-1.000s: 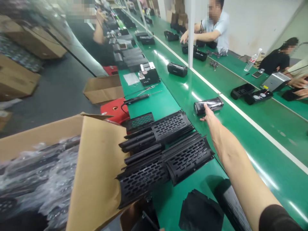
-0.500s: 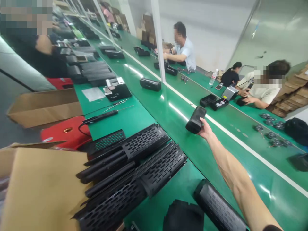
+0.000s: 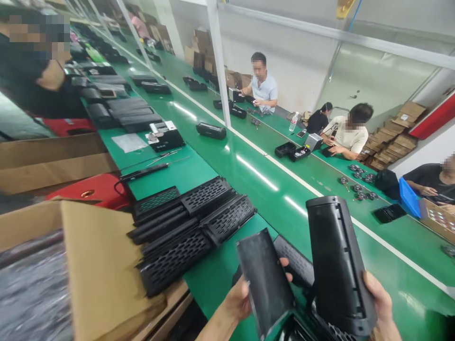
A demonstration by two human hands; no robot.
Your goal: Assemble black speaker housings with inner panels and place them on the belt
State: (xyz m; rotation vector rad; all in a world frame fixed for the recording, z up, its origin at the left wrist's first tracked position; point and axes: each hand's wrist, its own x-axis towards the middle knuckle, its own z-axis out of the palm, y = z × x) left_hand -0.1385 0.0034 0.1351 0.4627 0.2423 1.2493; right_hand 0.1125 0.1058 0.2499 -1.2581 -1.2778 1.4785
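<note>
My left hand [image 3: 241, 296] grips a flat black rectangular panel [image 3: 266, 282] by its edges, thumb on one side and fingers on the other. My right hand [image 3: 380, 298] is wrapped round the side of a black speaker housing [image 3: 336, 265], tilted upright, with slots along one edge. The two pieces are close together at the lower right. Behind the panel lies a perforated black speaker body [image 3: 293, 258], partly covered. More black parts show below between my hands, too hidden to name. Left of my hands, perforated black grille covers [image 3: 185, 253] lie stacked on the green bench.
An open cardboard box [image 3: 103, 265] stands at the lower left, beside a red stool [image 3: 88, 189]. A soldering iron [image 3: 145, 173] lies on the bench. One speaker [image 3: 211, 130] sits on the green conveyor [image 3: 249, 184]. Co-workers sit across it, near loose speaker drivers [image 3: 359, 173].
My right hand has drawn back from over the conveyor, bringing the housing close. My left hand has come into view with the black panel. The view has turned right.
</note>
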